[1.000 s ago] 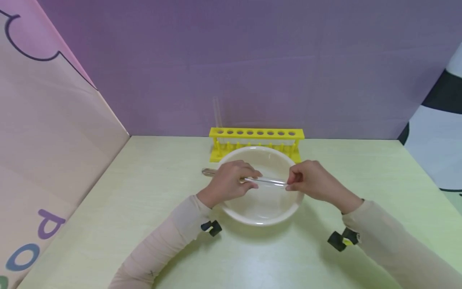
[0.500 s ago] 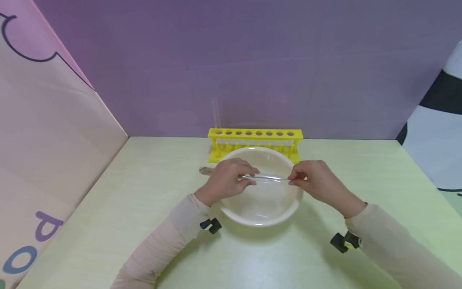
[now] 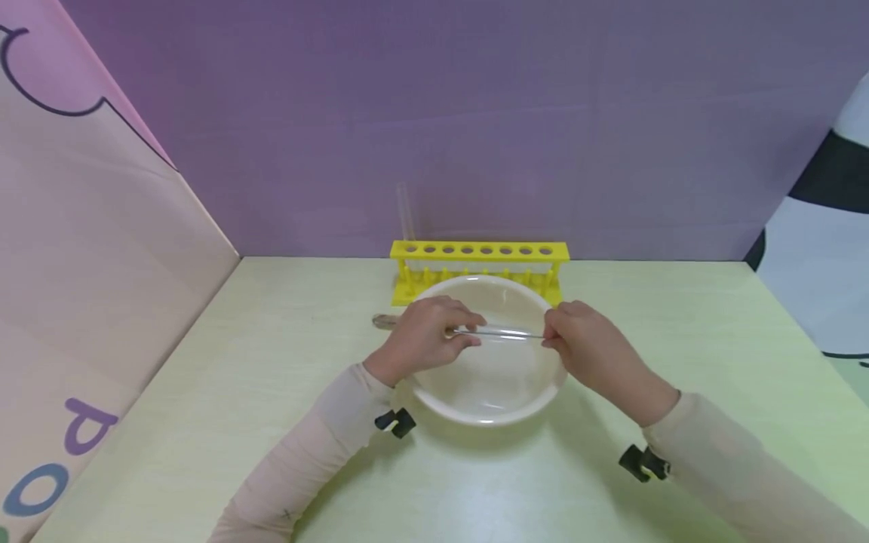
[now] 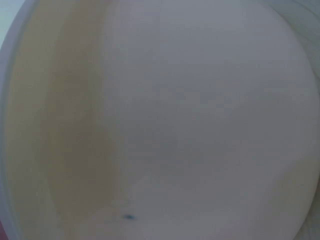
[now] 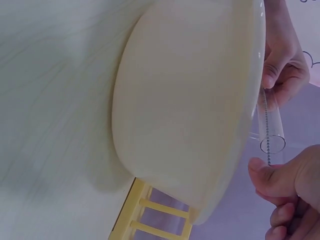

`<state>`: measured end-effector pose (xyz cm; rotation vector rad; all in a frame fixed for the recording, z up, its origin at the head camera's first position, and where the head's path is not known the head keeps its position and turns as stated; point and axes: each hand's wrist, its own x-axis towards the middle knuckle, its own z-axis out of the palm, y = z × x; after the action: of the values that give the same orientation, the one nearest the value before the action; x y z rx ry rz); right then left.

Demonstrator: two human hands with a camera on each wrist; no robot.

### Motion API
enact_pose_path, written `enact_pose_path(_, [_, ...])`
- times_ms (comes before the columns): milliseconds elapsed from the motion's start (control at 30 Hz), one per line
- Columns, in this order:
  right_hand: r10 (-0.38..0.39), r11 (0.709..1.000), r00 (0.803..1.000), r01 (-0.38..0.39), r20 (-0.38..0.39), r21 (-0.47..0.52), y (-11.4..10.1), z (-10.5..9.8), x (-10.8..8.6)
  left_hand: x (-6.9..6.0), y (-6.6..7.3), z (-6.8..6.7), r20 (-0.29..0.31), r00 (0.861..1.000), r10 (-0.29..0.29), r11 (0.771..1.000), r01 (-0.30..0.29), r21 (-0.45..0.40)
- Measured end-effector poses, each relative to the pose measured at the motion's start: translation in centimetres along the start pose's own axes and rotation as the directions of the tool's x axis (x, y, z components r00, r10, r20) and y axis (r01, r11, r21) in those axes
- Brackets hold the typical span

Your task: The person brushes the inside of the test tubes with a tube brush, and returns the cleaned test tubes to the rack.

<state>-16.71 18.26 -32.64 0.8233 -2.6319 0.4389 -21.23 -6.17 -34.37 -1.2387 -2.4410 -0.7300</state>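
Note:
My left hand point(image 3: 422, 335) holds a clear tube point(image 3: 502, 332) level above a cream bowl point(image 3: 485, 411), thumb and fingers round it. A brownish end point(image 3: 385, 322) shows beyond that hand's left side. In the right wrist view, a thin twisted wire point(image 5: 269, 157) runs inside the tube point(image 5: 277, 131) and out of its open mouth. The thumb and fingers of my right hand point(image 3: 604, 358) pinch the wire just outside that mouth, over the bowl's right rim. The left wrist view shows only the bowl's inside point(image 4: 200, 125) with a small dark mark, no hand.
Behind the bowl stands a yellow test-tube rack point(image 3: 478, 251) with a row of holes; a clear tube point(image 3: 405, 211) rises upright at its left end. The bowl rests on a pale table point(image 3: 305, 302). A purple wall point(image 3: 475, 136) closes off the back.
My right hand has turned and its fingers have curled in more at the wire. Between the tube and that hand the alignment has shifted slightly. My left hand keeps its hold, nearly still.

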Motion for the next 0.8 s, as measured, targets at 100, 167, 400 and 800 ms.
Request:
enact_pose_path(100, [-0.012,0.999,1.0,0.011,-0.019,-0.034,0.0,0.3,-0.1,0.0,0.1,0.0,0.01,1.0,-0.005,1.0,0.005,-0.009])
enact_pose_path(167, [-0.015,0.999,1.0,0.014,-0.027,-0.05,0.0,0.4,-0.2,0.0,0.2,0.0,0.021,1.0,-0.012,1.0,0.013,-0.014])
enact_pose_path(400, [-0.044,0.995,0.996,0.037,-0.075,-0.094,0.1,0.8,-0.6,0.0,0.4,-0.1,0.066,0.997,-0.028,0.999,0.03,-0.021])
enact_pose_path(800, [-0.129,0.971,0.973,0.085,-0.191,-0.222,0.6,1.5,-1.0,0.3,0.4,-0.9,0.228,0.966,-0.126,0.984,0.152,-0.098])
